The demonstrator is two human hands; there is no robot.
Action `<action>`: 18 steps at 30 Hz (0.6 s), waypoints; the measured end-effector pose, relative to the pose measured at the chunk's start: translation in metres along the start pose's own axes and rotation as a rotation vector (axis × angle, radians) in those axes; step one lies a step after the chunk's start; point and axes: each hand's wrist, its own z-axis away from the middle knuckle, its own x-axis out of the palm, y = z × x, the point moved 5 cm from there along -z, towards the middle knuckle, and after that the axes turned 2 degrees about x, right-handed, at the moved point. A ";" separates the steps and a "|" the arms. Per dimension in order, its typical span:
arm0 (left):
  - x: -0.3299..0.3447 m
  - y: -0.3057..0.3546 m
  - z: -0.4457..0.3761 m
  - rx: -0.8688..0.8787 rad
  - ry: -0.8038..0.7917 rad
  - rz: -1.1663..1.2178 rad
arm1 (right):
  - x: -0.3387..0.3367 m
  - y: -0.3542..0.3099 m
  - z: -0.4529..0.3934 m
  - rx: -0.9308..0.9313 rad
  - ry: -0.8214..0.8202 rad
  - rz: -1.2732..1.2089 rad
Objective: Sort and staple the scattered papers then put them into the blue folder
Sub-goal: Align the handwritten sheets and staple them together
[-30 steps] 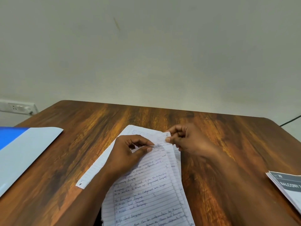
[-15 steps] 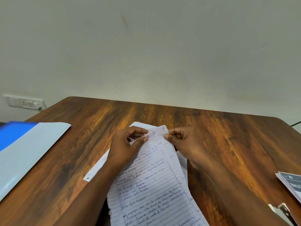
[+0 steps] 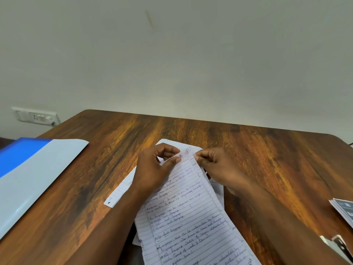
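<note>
Since a second ago the left hand (image 3: pixel 152 169) and right hand (image 3: pixel 215 167) fanned the handwritten papers (image 3: pixel 191 217) wider, pinching their top corners; sorting continues, stapling pending, blue folder (image 3: pixel 28 175) well left of the fingers.

Blue folder (image 3: pixel 23 169) cut off at left edge; printed booklet (image 3: pixel 343 209) cropped at right — handwriting on lined papers (image 3: pixel 191 217) too blurred to read.

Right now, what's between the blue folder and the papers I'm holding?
Only bare wooden table separates the blue folder from the papers, seen in the head view.
</note>
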 end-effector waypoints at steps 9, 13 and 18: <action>0.000 -0.009 -0.001 -0.054 0.006 -0.007 | -0.002 -0.004 0.003 -0.017 0.223 0.062; 0.001 -0.009 -0.001 -0.053 0.011 -0.004 | 0.004 -0.005 0.006 -0.066 0.328 0.113; 0.001 -0.013 -0.001 -0.075 0.041 0.045 | 0.011 -0.009 0.008 -0.119 0.329 0.175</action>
